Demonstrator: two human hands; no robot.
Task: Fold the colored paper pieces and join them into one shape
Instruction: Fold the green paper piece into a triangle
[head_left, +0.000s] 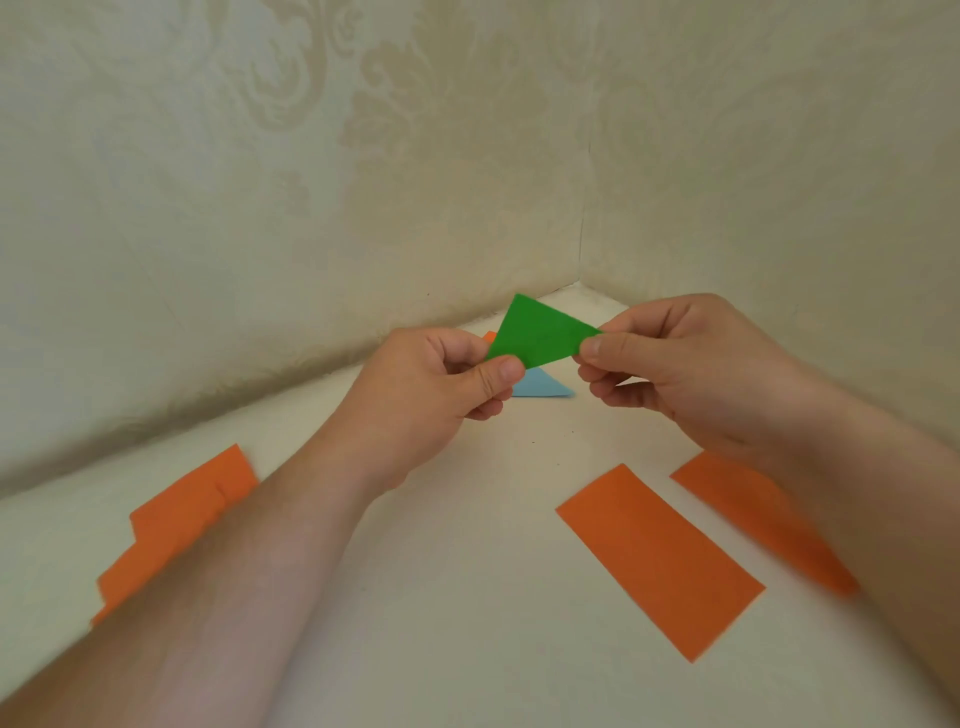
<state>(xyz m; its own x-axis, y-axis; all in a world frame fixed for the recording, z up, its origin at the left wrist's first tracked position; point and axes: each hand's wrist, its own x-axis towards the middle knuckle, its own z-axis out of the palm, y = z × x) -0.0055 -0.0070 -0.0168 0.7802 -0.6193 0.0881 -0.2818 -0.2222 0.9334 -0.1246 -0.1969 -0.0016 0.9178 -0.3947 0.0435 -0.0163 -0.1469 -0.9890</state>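
Holding off the white tabletop, both hands work in the corner under the patterned walls. Largest loose items: orange strip lying flat at centre-right, second orange strip partly under the right forearm, stepped stack of orange strips by the left forearm. Risk: either forearm drags those strips and they scatter or crease.

Green folded triangle is up in the air between the hands. Left hand pinches its lower left corner between thumb and fingers; right hand pinches the right tip. Risk: opposite pulls tear it or skew the crease; a tip-only pinch could slip.

Blue folded triangle sits on the table just below the green one, with an orange scrap peeking behind. Joining looks not yet started; loose folds could spring open.
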